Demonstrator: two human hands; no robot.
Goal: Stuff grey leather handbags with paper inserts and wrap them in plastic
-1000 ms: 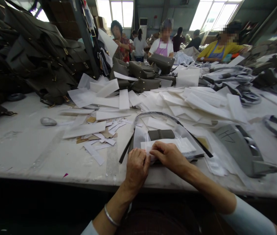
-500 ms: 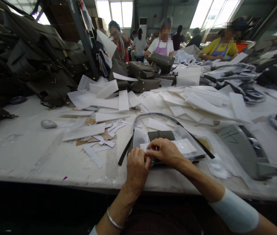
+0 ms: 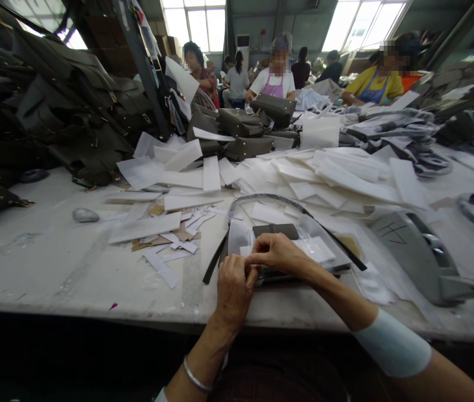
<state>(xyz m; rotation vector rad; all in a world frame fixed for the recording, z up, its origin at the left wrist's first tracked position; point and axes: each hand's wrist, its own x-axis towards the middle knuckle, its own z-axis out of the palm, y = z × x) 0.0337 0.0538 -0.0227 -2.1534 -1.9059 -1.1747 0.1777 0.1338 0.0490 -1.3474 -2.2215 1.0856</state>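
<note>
My left hand (image 3: 235, 286) is closed at the front left corner of a dark handbag (image 3: 337, 272) lying at the table's front edge. Thumb and fingers of my right hand (image 3: 279, 254) are pinched together right beside it, the fingertips meeting over the same corner. What either hand grips is hidden by the fingers. White sheets and clear plastic (image 3: 316, 251) cover part of the bag, with a dark rolled or folded piece (image 3: 276, 230) behind my right hand. A plastic-wrapped strap (image 3: 266, 196) arches behind it, its dark ends spreading to both sides.
White foam sheets (image 3: 320, 173) are heaped behind, with paper scraps (image 3: 178, 240) to the left. Dark bags (image 3: 245, 123) stand farther back, and more pile up at left (image 3: 73, 95). A grey tape dispenser (image 3: 412, 251) lies right. People work across the table.
My right hand has shifted slightly and its fingers have closed in nearer my left fingertips. The bag stays in place. The camera view has tilted a little.
</note>
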